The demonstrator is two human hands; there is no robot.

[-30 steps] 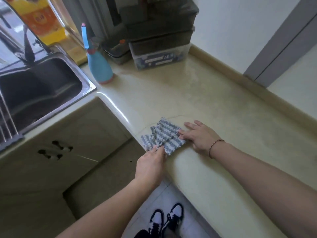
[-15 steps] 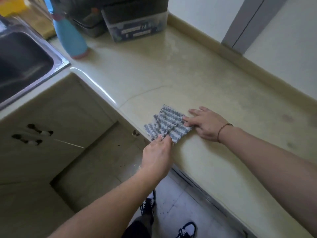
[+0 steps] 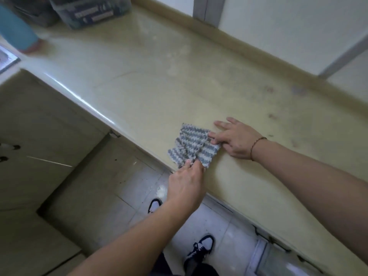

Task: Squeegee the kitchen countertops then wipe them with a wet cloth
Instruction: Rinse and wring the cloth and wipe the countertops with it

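The label on the clear storage box (image 3: 93, 13) carries print too blurred to read.

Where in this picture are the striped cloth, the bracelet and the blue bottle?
striped cloth (image 3: 191, 144): head view, middle of its grey-and-white weave.
bracelet (image 3: 256, 143): head view, the cord across the right wrist.
blue bottle (image 3: 17, 34): head view, its blurred lower body at the left edge.

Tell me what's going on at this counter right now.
A person stands at a beige countertop with a grey-and-white striped cloth lying bunched near its front edge. The left hand pinches the cloth's near edge, and the right hand grips its right side, some fingers resting on the counter. A blue bottle and a clear storage box stand at the far end. No squeegee is in view.
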